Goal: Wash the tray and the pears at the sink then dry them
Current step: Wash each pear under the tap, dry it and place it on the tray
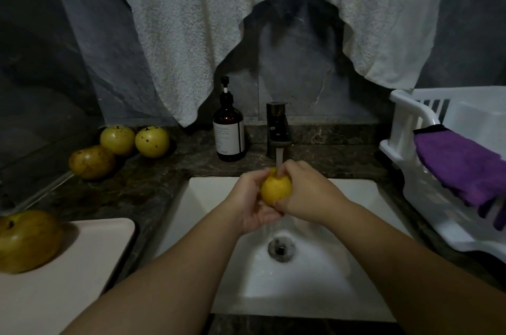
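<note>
A: While water runs from the tap, what lies furthest left?

B: A large yellow-green pear with brown spots [27, 240] sits on a pale pink flat tray [82, 266] at the near left of the dark stone counter [153, 181]. Behind it, near the wall, three more spotted yellow-green pears [119, 149] cluster together, touching or nearly so.

A: And in the middle?

B: A brown glass pump bottle with a white label [229, 130] stands just left of a dark square tap [278, 129]. Below is a white rectangular sink [356, 266]. Over it, the left hand [250, 204] cups a bright yellow round pear [275, 189] from beneath, fingers curled round it, while the right hand [305, 193] grips it from the other side, thumb and fingers wrapped on. The stream lands on the fruit's top.

A: To the right?

B: A white plastic drying rack [405, 126] sits on the counter, with a purple cloth [462, 167] draped over its near edge. White towels [219, 19] hang on the wall above.
</note>
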`<state>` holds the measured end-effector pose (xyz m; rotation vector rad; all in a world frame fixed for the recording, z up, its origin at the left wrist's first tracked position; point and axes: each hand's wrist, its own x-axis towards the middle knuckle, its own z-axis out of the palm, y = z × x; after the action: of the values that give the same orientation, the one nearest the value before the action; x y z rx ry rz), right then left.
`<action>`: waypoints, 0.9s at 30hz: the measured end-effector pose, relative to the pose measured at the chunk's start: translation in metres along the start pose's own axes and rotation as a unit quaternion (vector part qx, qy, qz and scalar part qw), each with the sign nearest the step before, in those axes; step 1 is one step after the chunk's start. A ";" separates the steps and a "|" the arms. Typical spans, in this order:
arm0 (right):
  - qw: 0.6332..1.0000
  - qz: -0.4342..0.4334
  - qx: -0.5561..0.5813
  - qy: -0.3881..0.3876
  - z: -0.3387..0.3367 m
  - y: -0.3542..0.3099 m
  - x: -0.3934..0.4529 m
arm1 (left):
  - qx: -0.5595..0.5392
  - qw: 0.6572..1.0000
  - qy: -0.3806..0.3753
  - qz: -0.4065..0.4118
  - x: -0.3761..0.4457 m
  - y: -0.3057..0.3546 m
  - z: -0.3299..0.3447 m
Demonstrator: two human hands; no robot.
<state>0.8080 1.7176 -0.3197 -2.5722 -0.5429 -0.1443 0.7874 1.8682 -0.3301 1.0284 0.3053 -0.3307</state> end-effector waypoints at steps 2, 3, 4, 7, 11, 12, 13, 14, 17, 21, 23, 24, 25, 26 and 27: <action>1.000 0.003 -0.005 -0.007 -0.001 0.000 -0.001 | 0.020 0.999 0.010 0.023 0.001 -0.001 0.001; 1.000 0.010 -0.017 -0.010 -0.001 -0.001 -0.001 | 0.020 0.999 0.010 0.037 0.001 -0.001 0.002; 0.999 0.021 -0.034 -0.014 -0.001 -0.004 -0.001 | 0.013 0.999 0.008 0.045 0.001 0.000 0.003; 0.998 0.039 -0.055 -0.017 0.001 -0.008 0.001 | 0.014 0.999 -0.001 0.046 0.000 -0.001 0.004; 0.999 0.025 -0.012 -0.016 0.000 -0.002 0.000 | 0.034 0.998 0.003 0.054 -0.001 -0.002 0.005; 1.000 0.018 -0.007 -0.018 0.000 -0.001 0.000 | 0.029 0.998 0.002 0.057 -0.001 -0.001 0.005; 1.000 0.008 -0.001 -0.019 0.000 -0.001 0.001 | 0.018 0.998 0.000 0.056 -0.001 -0.001 0.006; 1.000 0.000 0.006 -0.018 0.000 -0.001 0.001 | 0.006 0.999 -0.005 0.052 -0.002 -0.001 0.007; 1.000 0.001 0.026 -0.001 0.000 -0.003 0.001 | 0.022 0.999 -0.013 0.047 -0.004 0.000 0.006; 0.965 0.110 0.237 -0.033 -0.004 0.000 -0.001 | 0.090 0.995 0.033 0.032 -0.001 -0.001 0.001; 0.893 0.196 0.394 -0.091 -0.004 0.002 -0.003 | 0.084 0.995 0.033 0.029 0.000 -0.002 0.001; 0.857 0.229 0.446 -0.117 -0.003 0.003 -0.004 | 0.077 0.996 0.030 0.031 -0.001 -0.003 0.002; 0.832 0.255 0.472 -0.138 -0.001 0.004 -0.004 | 0.082 0.996 0.028 0.034 -0.001 -0.003 0.004; 0.823 0.275 0.473 -0.154 0.001 0.005 -0.004 | 0.095 0.994 0.028 0.037 -0.001 -0.004 0.005; 0.822 0.290 0.463 -0.161 0.004 0.005 -0.002 | 0.109 0.993 0.029 0.042 -0.002 -0.005 0.005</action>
<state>0.8079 1.7146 -0.3257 -1.6656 0.1030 0.6286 0.7846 1.8619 -0.3306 1.2646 0.2813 -0.2631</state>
